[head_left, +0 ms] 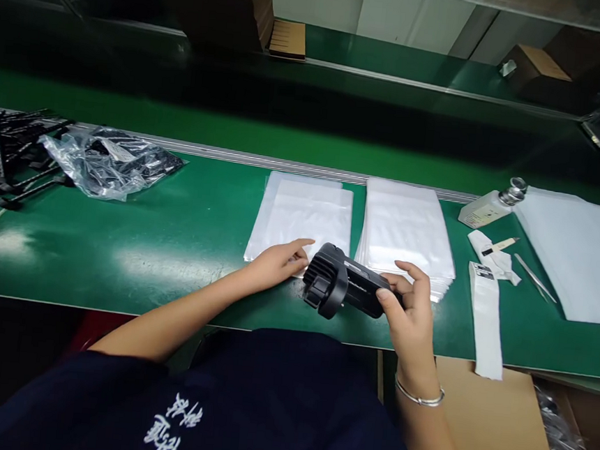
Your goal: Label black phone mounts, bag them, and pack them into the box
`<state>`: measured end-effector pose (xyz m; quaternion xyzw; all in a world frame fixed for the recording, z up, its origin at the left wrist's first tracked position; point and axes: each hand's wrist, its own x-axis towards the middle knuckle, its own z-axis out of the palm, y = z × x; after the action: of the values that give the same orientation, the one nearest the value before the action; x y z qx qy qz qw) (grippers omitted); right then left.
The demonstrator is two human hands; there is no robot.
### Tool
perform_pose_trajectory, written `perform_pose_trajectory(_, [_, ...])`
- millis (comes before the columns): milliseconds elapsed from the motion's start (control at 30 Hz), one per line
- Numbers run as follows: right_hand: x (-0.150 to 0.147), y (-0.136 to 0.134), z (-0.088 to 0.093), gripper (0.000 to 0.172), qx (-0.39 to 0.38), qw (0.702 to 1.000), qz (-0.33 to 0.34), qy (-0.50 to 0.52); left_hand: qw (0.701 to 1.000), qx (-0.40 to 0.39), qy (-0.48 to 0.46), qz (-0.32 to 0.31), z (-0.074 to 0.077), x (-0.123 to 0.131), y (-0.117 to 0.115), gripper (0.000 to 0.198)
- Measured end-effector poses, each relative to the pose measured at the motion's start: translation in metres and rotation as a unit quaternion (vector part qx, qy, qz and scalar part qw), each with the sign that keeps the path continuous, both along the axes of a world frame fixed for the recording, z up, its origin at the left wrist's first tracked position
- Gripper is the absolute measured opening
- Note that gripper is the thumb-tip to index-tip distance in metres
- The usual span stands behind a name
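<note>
A black ribbed device [360, 286] is held up in front of me, tilted, its wider finned end to the left. My right hand [411, 301] grips its right end between thumb and fingers. Just left of the device, my left hand [280, 264] rests at the front edge of a stack of clear plastic bags [306, 215], its fingers apart and holding nothing. A second, thicker stack of white translucent bags [405, 224] lies behind the device and my right hand.
Black rods [7, 150] and a bagged bundle [116, 160] lie at left. Toward the right are a bottle [488, 208], label strip [486, 325], tweezers [535, 278] and white sheets [581, 253]. An open carton [497, 431] stands below the table edge.
</note>
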<state>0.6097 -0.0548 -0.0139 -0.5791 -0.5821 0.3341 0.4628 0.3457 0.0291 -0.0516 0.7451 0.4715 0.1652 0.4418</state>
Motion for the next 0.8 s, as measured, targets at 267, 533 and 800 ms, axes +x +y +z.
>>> perform_pose_trajectory(267, [0.0, -0.003, 0.001, 0.053, 0.157, 0.981, 0.0, -0.111, 0.927, 0.278, 0.214, -0.133, -0.053, -0.02, -0.013, 0.034])
perform_pose_trajectory(533, [-0.004, 0.001, 0.014, 0.059, 0.388, 0.888, 0.052, -0.239, 0.901, 0.346, 0.203, -0.164, -0.053, -0.027, -0.015, 0.029])
perform_pose_trajectory(800, [-0.005, -0.003, 0.013, 0.058, 0.397, 0.878, 0.065, -0.26, 0.912, 0.342, 0.166, -0.152, -0.05, -0.028, -0.015, 0.032])
